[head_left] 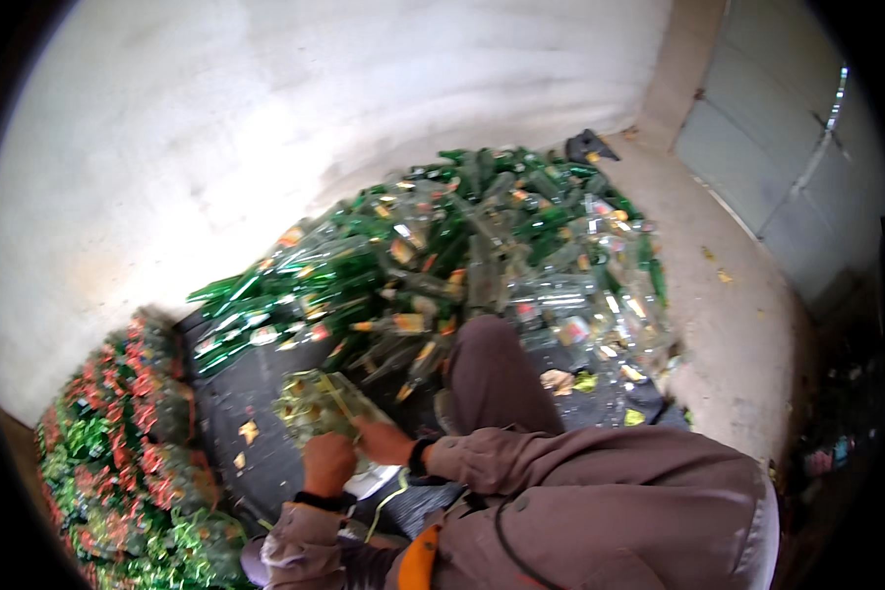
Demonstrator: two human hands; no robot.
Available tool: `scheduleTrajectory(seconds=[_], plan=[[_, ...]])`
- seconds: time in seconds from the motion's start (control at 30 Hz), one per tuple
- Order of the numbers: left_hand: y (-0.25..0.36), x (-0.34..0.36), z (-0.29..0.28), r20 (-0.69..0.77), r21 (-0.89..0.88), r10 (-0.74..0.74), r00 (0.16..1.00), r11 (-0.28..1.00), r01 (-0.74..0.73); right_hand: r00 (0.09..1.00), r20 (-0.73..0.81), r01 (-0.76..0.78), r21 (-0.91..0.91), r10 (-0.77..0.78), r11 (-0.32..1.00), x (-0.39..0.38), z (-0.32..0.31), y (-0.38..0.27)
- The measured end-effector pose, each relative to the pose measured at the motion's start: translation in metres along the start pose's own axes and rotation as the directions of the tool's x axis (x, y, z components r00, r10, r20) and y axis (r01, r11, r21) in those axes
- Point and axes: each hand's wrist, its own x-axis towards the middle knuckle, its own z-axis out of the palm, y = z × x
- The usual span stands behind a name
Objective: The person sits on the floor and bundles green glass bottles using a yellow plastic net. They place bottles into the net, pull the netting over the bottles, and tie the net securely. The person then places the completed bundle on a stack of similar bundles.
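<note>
In my grip, a yellow-green strap [340, 395] runs across a see-through, yellow-flecked bundle [308, 405] of what look like bottles, sitting on my side of the loose bottle pile [442, 256], near its left part.

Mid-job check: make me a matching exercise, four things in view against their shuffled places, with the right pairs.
1. Loose green and clear glass bottles
2. Translucent yellow-green bundle
3. Pale grey panelled door
4. Dense red-and-green pile

A. Upper right of the picture
B. Far left of the picture
C. Heaped at the middle, before the white wall
D. At the left hand and right hand

Pairs: 1-C, 2-D, 3-A, 4-B
</note>
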Motion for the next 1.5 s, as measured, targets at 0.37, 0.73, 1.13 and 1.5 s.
scheduleTrajectory(seconds=[0.37,0.73,1.13,1.5], plan=[[-0.010,-0.004,0.002,-0.060,0.022,-0.018,0.998,1.000,0.019,0.996,0.081,-0.029,0.114,0.020,0.993,0.005,-0.001,-0.009],[-0.011,-0.003,-0.007,-0.076,0.039,-0.084,0.994,0.995,0.087,0.997,0.040,-0.074,0.102,0.070,0.992,-0.002,-0.018,-0.016],[-0.008,0.007,-0.036,0.091,0.048,-0.118,0.989,0.992,0.114,0.993,0.079,0.076,0.080,-0.082,0.994,-0.016,-0.018,-0.013],[-0.010,0.005,-0.062,0.234,-0.119,-0.184,0.955,0.969,0.216,0.971,0.207,-0.161,0.197,0.120,0.967,-0.018,-0.019,-0.024]])
